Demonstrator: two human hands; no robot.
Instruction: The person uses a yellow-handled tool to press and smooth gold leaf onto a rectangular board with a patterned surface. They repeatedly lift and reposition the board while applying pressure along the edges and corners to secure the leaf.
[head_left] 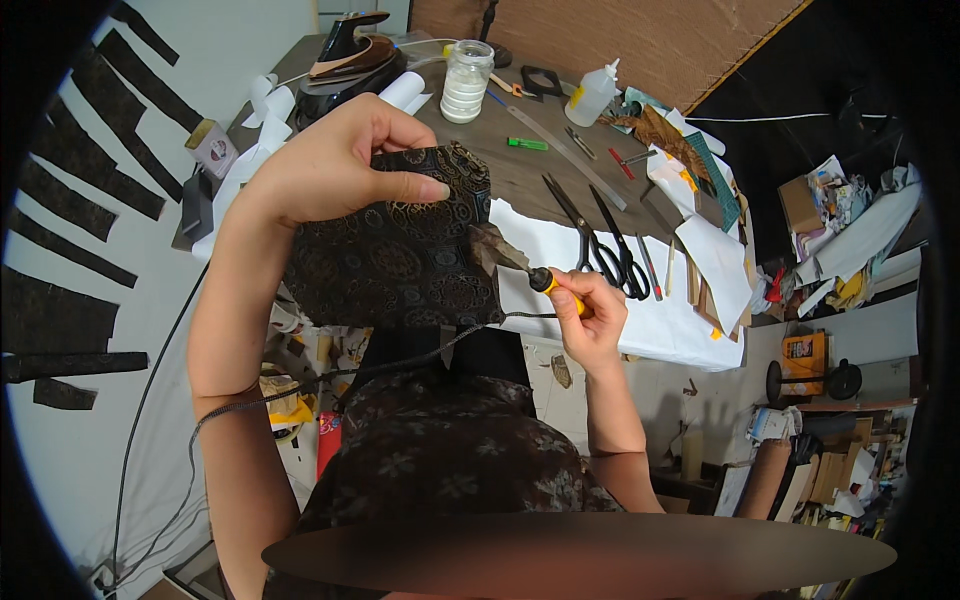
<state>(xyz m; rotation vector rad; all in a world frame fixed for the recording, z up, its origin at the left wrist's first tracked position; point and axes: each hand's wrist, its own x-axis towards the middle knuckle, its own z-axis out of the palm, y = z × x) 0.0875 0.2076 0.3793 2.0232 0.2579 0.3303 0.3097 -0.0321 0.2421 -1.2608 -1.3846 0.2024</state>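
L hand (330, 165) clamps the top edge of a dark patterned fabric box (400, 245), thumb flat along the front, fingers curled over the back. It's held up in the air, above the lap. R hand (585, 310) pinches a small heated tool (540, 280) by its yellow-and-black grip, thumb & forefinger tight, tip touching the box's right edge just beside a brownish flap there. The tool's cord (330, 385) runs from the R hand under the box & across the L forearm.

Handling, my guess: box looks light & fairly stiff (card under brocade), cloth face not slippery, so the edge grip w/ thumb on front seems sound; squeezing the middle could dent it. Tool is best kept by the insulated grip only, since the tip is prob hot.

Beyond the R hand, on white paper (560, 250): black scissors (600, 245). Further past the L hand: a clear jar (467, 80), glue bottle (592, 95), flat iron (350, 55). Left of the L arm: dark fabric strips (75, 200) laid out.

Hard to tell: L fingers behind the box, the box's back & underside, the exact tool tip (flap covers it). Bottom of view is blocked by a blurred oval.
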